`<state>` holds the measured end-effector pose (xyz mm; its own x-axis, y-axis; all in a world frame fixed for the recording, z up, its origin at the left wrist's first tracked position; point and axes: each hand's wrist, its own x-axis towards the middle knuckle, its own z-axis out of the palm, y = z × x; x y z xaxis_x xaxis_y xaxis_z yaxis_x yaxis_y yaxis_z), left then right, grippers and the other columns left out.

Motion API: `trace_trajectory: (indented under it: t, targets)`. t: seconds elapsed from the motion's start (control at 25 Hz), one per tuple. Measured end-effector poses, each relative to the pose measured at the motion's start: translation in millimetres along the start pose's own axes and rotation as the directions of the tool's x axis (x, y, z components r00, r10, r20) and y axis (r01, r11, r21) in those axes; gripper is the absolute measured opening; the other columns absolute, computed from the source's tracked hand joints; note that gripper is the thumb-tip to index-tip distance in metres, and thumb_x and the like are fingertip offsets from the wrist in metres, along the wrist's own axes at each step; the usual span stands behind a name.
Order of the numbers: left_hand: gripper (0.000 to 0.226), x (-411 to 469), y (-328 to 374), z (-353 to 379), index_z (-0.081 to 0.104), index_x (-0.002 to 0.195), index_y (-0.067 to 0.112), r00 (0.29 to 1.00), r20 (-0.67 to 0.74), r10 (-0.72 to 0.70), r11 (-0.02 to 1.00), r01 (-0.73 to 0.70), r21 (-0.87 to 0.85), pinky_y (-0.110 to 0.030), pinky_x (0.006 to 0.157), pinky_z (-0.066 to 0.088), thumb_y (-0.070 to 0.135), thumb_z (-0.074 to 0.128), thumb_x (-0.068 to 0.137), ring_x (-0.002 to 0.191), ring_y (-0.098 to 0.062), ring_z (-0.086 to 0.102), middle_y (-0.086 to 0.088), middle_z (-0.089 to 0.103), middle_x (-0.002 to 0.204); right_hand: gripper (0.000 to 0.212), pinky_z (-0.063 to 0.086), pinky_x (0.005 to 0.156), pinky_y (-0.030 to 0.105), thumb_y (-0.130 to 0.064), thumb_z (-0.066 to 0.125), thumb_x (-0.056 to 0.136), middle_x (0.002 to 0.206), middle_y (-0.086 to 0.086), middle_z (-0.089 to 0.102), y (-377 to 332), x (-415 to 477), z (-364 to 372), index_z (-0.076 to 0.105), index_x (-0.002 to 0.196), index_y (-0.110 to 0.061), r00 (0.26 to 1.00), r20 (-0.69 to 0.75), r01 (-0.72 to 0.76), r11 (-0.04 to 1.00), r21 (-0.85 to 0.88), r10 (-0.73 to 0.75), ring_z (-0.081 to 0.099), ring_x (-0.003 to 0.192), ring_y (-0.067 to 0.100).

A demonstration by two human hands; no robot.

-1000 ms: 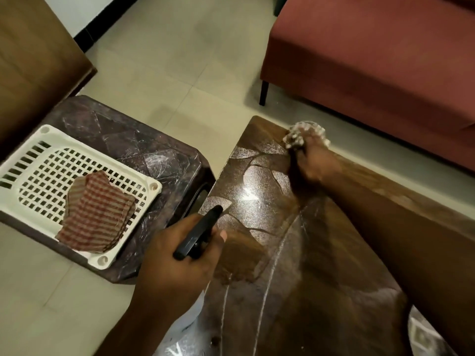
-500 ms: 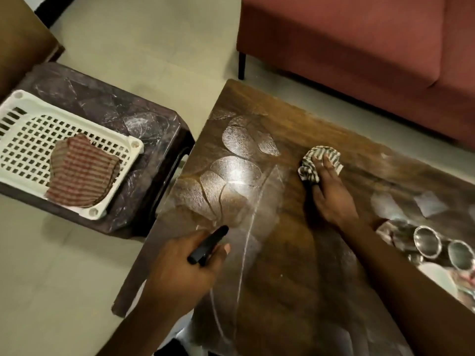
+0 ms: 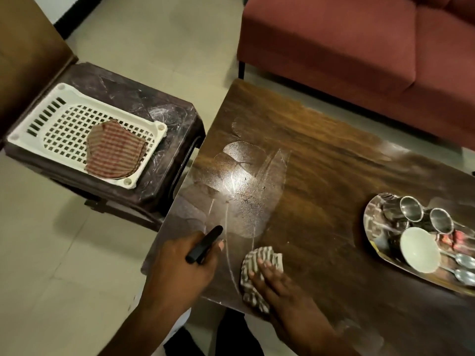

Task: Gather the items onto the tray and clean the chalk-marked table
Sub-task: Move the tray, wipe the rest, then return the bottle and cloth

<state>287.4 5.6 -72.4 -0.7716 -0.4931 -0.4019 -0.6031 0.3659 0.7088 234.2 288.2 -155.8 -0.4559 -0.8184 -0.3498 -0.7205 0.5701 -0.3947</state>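
Note:
The dark wooden table [image 3: 321, 155] carries wet smears and white chalk lines [image 3: 228, 253] on its left part. My right hand [image 3: 280, 283] presses a striped cloth [image 3: 250, 286] flat onto the table near its front edge, fingers straight. My left hand [image 3: 185, 265] grips a spray bottle by its black trigger [image 3: 204, 244] at the table's front left corner; the bottle body is hidden under the hand. On the right, a steel tray [image 3: 372, 222] holds two steel cups [image 3: 411, 209], a white bowl [image 3: 419, 249] and spoons [image 3: 462, 260].
A dark plastic stool [image 3: 133, 104] stands left of the table with a white perforated basket [image 3: 51, 116] on it, holding a folded checked cloth [image 3: 115, 150]. A red sofa [image 3: 359, 47] runs behind the table. Tiled floor lies between stool and sofa.
My right hand has drawn the striped cloth from the table's far side to the near front edge. The view has shifted right, bringing the steel tray fully into sight. My left hand keeps the sprayer.

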Motion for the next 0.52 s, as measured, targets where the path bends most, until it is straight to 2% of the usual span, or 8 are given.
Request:
trace_trajectory:
  t: [0.08,0.12,0.2,0.24,0.28,0.36,0.44,0.52]
  targets:
    - [0.029,-8.5,-17.5,-4.3,0.078,0.084,0.026,0.999,-0.006,-0.046,0.999,0.046,0.002,-0.040,0.059,0.055,0.054,0.076,0.092,0.055,-0.017,0.063,-0.002,0.061,0.055,0.071,0.042,0.122,0.044,-0.043,0.050,0.103,0.179,0.002,0.016,10.6,-3.6,-8.4,0.028,0.169,-0.028,0.985,0.073,0.162,0.980,-0.115,-0.154,0.026,0.163,0.022]
    - [0.026,-13.6,-25.6,-7.5,0.080,0.090,0.027,0.998,0.000,-0.063,0.998,0.063,-0.004,-0.036,0.059,0.053,0.052,0.076,0.092,0.056,-0.016,0.064,0.000,0.063,0.057,0.071,0.043,0.122,0.046,-0.046,0.048,0.102,0.178,0.005,0.018,24.1,7.3,-18.9,0.031,0.168,-0.025,0.991,0.032,0.133,0.981,-0.141,-0.130,0.030,0.161,0.025]
    - [0.022,-24.7,-41.0,-14.1,0.081,0.104,0.034,0.997,0.008,-0.074,0.997,0.074,-0.016,-0.031,0.061,0.053,0.051,0.078,0.091,0.060,-0.013,0.066,0.013,0.069,0.068,0.074,0.037,0.126,0.049,-0.049,0.038,0.101,0.178,0.008,0.011,54.4,53.6,-50.7,0.030,0.168,-0.019,0.978,-0.130,-0.169,0.984,-0.046,0.162,0.028,0.162,0.031]
    - [0.022,-31.4,-48.2,-16.5,0.081,0.109,0.040,0.998,0.007,-0.065,0.998,0.065,-0.026,-0.030,0.062,0.054,0.050,0.079,0.090,0.064,-0.011,0.068,0.018,0.071,0.071,0.076,0.032,0.129,0.051,-0.047,0.034,0.099,0.179,0.011,0.008,70.1,82.4,-66.2,0.028,0.168,-0.015,0.929,-0.189,-0.321,0.947,0.022,0.319,0.022,0.163,0.033]
    - [0.024,-37.2,-57.6,-17.0,0.079,0.112,0.048,0.998,0.007,-0.054,0.998,0.055,-0.029,-0.028,0.062,0.054,0.050,0.080,0.089,0.066,-0.007,0.068,0.019,0.072,0.074,0.077,0.028,0.130,0.052,-0.044,0.035,0.098,0.179,0.014,0.008,82.7,110.0,-79.3,0.028,0.168,-0.012,0.880,-0.225,-0.410,0.908,0.087,0.419,0.018,0.164,0.035]
    - [0.027,-49.5,-73.6,-18.5,0.073,0.112,0.059,0.999,-0.010,-0.037,0.999,0.037,-0.026,-0.024,0.060,0.051,0.047,0.081,0.088,0.061,-0.007,0.065,0.017,0.073,0.078,0.072,0.023,0.132,0.053,-0.039,0.038,0.102,0.178,0.016,0.011,74.0,144.5,-76.4,0.029,0.167,-0.010,0.848,-0.251,-0.446,0.885,0.135,0.466,0.015,0.164,0.037]
    - [0.015,-62.0,-84.8,-18.1,0.075,0.097,0.050,0.999,-0.026,-0.039,0.998,0.038,-0.044,-0.016,0.055,0.045,0.040,0.083,0.089,0.053,-0.007,0.061,0.013,0.072,0.074,0.068,0.018,0.133,0.052,-0.043,0.038,0.107,0.178,0.013,0.012,18.7,138.7,-43.0,0.028,0.168,-0.014,0.926,-0.182,-0.320,0.943,0.092,0.331,0.014,0.165,0.034]
    - [0.014,-70.0,-90.9,-19.0,0.073,0.081,0.031,0.999,-0.013,-0.042,0.999,0.041,-0.035,-0.014,0.055,0.043,0.035,0.084,0.089,0.051,-0.007,0.058,0.012,0.070,0.069,0.070,0.016,0.134,0.051,-0.045,0.036,0.105,0.179,0.007,0.008,-46.1,91.6,3.4,0.026,0.169,-0.019,0.999,-0.039,-0.016,1.000,0.014,0.017,0.007,0.166,0.027]
